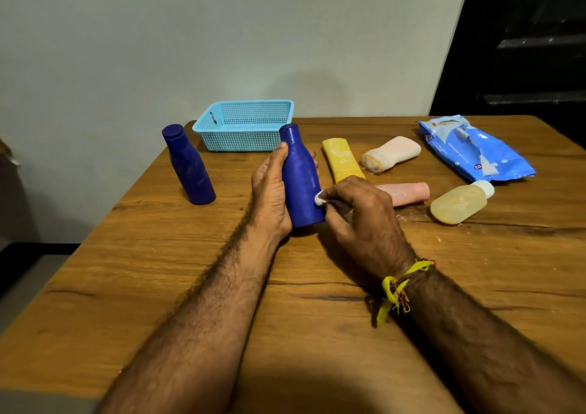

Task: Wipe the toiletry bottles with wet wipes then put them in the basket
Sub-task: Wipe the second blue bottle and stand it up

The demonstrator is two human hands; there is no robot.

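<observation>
My left hand [270, 188] grips a dark blue bottle [299, 172] that stands upright at the table's middle. My right hand [361, 214] pinches a white wet wipe [319, 198] against the bottle's lower right side. A second dark blue bottle [189, 166] stands to the left. Lying to the right are a yellow bottle [341, 158], a cream bottle [391, 153], a pink bottle [407, 191] and a translucent yellow bottle [459, 204]. A light blue mesh basket [244, 139] sits behind them, with nothing visible inside.
A blue wet wipes pack [475, 147] lies torn open at the far right of the wooden table [222, 287]. A grey wall runs behind the table, and a dark doorway lies at the upper right. The table's left edge drops off close to the second blue bottle.
</observation>
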